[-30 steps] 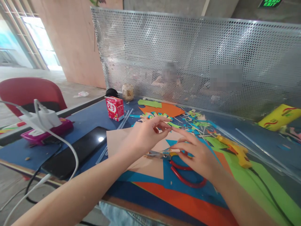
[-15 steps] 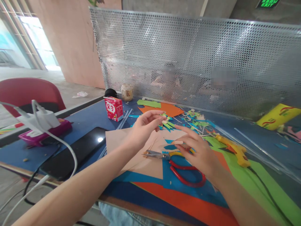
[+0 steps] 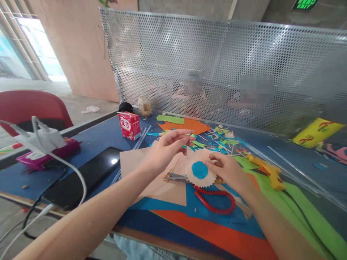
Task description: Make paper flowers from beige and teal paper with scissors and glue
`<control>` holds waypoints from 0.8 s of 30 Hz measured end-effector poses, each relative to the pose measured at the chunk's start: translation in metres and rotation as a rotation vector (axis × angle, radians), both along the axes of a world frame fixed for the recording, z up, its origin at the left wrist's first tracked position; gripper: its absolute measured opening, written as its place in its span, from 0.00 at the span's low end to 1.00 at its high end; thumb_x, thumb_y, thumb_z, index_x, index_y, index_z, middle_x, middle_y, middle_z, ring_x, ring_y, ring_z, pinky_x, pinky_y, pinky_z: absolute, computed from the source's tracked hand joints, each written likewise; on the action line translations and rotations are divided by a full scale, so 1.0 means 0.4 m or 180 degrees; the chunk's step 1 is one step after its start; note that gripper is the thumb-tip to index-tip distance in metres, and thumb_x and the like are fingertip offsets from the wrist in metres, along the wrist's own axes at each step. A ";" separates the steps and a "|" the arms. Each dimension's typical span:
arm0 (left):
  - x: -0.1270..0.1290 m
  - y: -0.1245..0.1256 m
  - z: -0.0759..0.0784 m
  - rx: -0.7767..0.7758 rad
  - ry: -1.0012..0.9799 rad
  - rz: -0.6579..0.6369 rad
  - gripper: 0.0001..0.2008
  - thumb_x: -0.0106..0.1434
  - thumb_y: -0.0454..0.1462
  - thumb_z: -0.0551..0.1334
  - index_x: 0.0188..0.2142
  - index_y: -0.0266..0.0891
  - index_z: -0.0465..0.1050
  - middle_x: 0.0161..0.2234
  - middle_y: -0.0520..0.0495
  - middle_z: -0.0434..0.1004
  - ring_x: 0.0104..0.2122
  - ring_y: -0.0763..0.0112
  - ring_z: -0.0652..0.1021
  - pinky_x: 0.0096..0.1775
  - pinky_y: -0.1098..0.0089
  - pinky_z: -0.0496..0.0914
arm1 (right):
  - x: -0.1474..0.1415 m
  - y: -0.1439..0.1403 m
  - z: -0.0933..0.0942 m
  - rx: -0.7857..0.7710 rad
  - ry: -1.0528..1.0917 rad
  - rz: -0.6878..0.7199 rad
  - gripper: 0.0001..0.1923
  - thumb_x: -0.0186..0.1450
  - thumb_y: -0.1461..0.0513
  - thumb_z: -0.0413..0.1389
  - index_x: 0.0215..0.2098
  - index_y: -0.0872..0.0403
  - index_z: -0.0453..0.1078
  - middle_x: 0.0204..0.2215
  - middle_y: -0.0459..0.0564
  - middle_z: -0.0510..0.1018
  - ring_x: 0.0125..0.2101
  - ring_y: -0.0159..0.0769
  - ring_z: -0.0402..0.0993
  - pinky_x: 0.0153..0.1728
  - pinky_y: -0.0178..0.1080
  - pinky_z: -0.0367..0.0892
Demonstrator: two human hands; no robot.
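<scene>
A round paper cutout [image 3: 200, 183] with a jagged pale rim and a blue serrated circle at its centre is pinched in my right hand [image 3: 223, 167], its face turned towards me. My left hand [image 3: 175, 142] hovers to the left of it, fingers loosely bent and apart, nothing visible in them. Beneath the cutout lie scissors with a red handle [image 3: 233, 204], partly covered by it, their blades pointing left. They rest on a pale paper sheet [image 3: 162, 191] and blue paper [image 3: 191, 207].
Paper scraps [image 3: 225, 139] litter the back. A yellow glue gun [image 3: 267, 171] lies right on green paper [image 3: 306, 213], its cord running forward. A red drink carton [image 3: 129, 125], phone [image 3: 84, 177] and charging cables stand left. A perforated metal screen [image 3: 217, 54] borders the table; people sit behind it.
My right hand has turned, so the cutout it holds now shows its blue centre and jagged rim. My left hand has barely moved. The scissors stay where they were.
</scene>
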State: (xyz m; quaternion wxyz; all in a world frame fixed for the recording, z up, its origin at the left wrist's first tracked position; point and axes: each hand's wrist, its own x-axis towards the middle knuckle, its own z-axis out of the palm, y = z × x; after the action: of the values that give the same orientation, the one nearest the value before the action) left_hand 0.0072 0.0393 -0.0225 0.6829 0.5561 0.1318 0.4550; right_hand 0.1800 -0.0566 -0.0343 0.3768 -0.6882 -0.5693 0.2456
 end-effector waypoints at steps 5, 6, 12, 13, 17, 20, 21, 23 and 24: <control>-0.003 -0.001 0.014 -0.0162 -0.0347 -0.0162 0.07 0.56 0.33 0.61 0.35 0.36 0.74 0.27 0.48 0.74 0.29 0.74 0.75 0.25 0.75 0.67 | 0.014 0.008 -0.003 0.0253 -0.0409 -0.0078 0.09 0.58 0.55 0.52 0.27 0.52 0.67 0.23 0.46 0.74 0.24 0.36 0.73 0.21 0.35 0.64; -0.007 0.000 0.022 -0.0150 -0.0471 -0.0121 0.07 0.56 0.33 0.61 0.35 0.37 0.74 0.26 0.49 0.74 0.28 0.75 0.75 0.24 0.76 0.67 | 0.016 0.009 -0.005 0.0214 -0.0603 -0.0116 0.09 0.58 0.56 0.52 0.26 0.52 0.67 0.24 0.46 0.75 0.24 0.37 0.73 0.22 0.35 0.64; -0.038 0.012 0.072 -0.0341 -0.0997 0.0454 0.06 0.57 0.38 0.62 0.34 0.41 0.72 0.25 0.54 0.73 0.26 0.79 0.74 0.24 0.79 0.65 | 0.034 0.009 -0.038 0.0254 -0.1531 -0.0601 0.04 0.57 0.60 0.55 0.29 0.52 0.69 0.29 0.50 0.79 0.27 0.39 0.75 0.26 0.37 0.66; -0.039 0.013 0.072 -0.0334 -0.0993 0.0443 0.06 0.56 0.39 0.62 0.34 0.41 0.72 0.25 0.55 0.73 0.27 0.79 0.74 0.24 0.79 0.65 | 0.037 0.009 -0.043 0.0343 -0.1636 -0.0734 0.06 0.57 0.59 0.55 0.32 0.52 0.69 0.31 0.51 0.79 0.27 0.39 0.75 0.25 0.38 0.66; -0.024 0.007 0.045 -0.0079 -0.0773 -0.0034 0.11 0.52 0.41 0.66 0.35 0.40 0.74 0.28 0.52 0.75 0.28 0.76 0.75 0.25 0.77 0.67 | 0.040 0.010 -0.047 0.0804 -0.1849 -0.0845 0.09 0.57 0.56 0.55 0.34 0.52 0.69 0.32 0.53 0.77 0.28 0.41 0.74 0.25 0.40 0.66; -0.010 -0.005 0.019 0.0022 -0.0538 -0.0527 0.12 0.55 0.42 0.65 0.36 0.38 0.75 0.28 0.48 0.76 0.28 0.75 0.75 0.27 0.75 0.68 | 0.020 0.010 -0.032 0.1146 -0.1496 -0.0513 0.06 0.59 0.59 0.54 0.34 0.52 0.68 0.33 0.52 0.76 0.29 0.38 0.72 0.28 0.40 0.68; -0.006 -0.009 0.013 0.0018 -0.0445 -0.0630 0.11 0.56 0.41 0.64 0.36 0.37 0.75 0.28 0.48 0.76 0.28 0.75 0.75 0.27 0.75 0.68 | 0.010 0.008 -0.025 0.1302 -0.1364 -0.0391 0.07 0.60 0.60 0.54 0.36 0.52 0.68 0.34 0.51 0.75 0.29 0.36 0.72 0.29 0.39 0.69; -0.002 -0.014 0.006 0.0009 -0.0246 -0.0718 0.08 0.56 0.38 0.64 0.36 0.37 0.75 0.27 0.48 0.76 0.26 0.76 0.74 0.27 0.75 0.68 | -0.010 -0.002 -0.012 0.1711 -0.1216 -0.0099 0.10 0.61 0.60 0.54 0.41 0.52 0.67 0.36 0.50 0.74 0.30 0.35 0.71 0.33 0.39 0.69; 0.000 -0.015 0.004 0.0012 -0.0149 -0.0737 0.07 0.56 0.36 0.65 0.35 0.38 0.75 0.26 0.49 0.76 0.26 0.76 0.74 0.26 0.75 0.68 | -0.018 -0.008 -0.007 0.1911 -0.1210 0.0041 0.11 0.62 0.60 0.54 0.44 0.52 0.66 0.36 0.50 0.73 0.32 0.35 0.71 0.36 0.39 0.69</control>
State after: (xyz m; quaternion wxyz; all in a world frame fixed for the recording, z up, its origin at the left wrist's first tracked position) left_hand 0.0071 0.0334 -0.0211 0.7327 0.5582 0.0499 0.3862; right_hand 0.1728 -0.0599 -0.0370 0.4481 -0.5766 -0.6803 -0.0628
